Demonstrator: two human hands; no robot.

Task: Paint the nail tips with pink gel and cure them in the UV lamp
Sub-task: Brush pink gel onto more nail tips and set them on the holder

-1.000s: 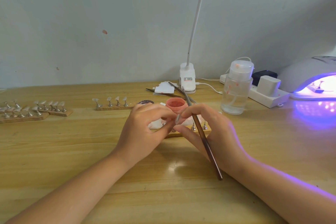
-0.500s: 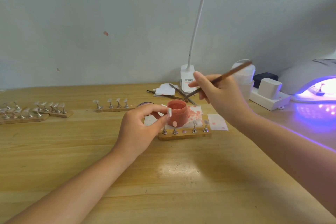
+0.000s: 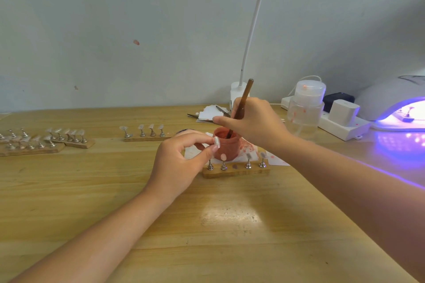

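Observation:
A small pink gel jar (image 3: 226, 147) stands open at the table's middle. My right hand (image 3: 255, 122) grips a brown brush (image 3: 242, 104) nearly upright, its tip dipped inside the jar. My left hand (image 3: 181, 162) pinches a clear nail tip (image 3: 216, 142) between thumb and forefinger, right beside the jar's left rim. In front of the jar lies a wooden stand (image 3: 236, 171) with several metal pegs; one peg carries a pink-painted tip (image 3: 223, 157). The UV lamp (image 3: 395, 103) glows purple at the far right, with a holder inside.
More wooden stands with clear tips sit at the left (image 3: 46, 141) and centre back (image 3: 145, 133). A clear pump bottle (image 3: 305, 108), a white power strip (image 3: 340, 126), a desk lamp base (image 3: 236, 96), metal tools and stained paper pads lie behind the jar.
My right hand lifted the brush away from the nail tip, swung it upright and lowered its tip into the jar. My left hand kept the nail tip beside the jar.

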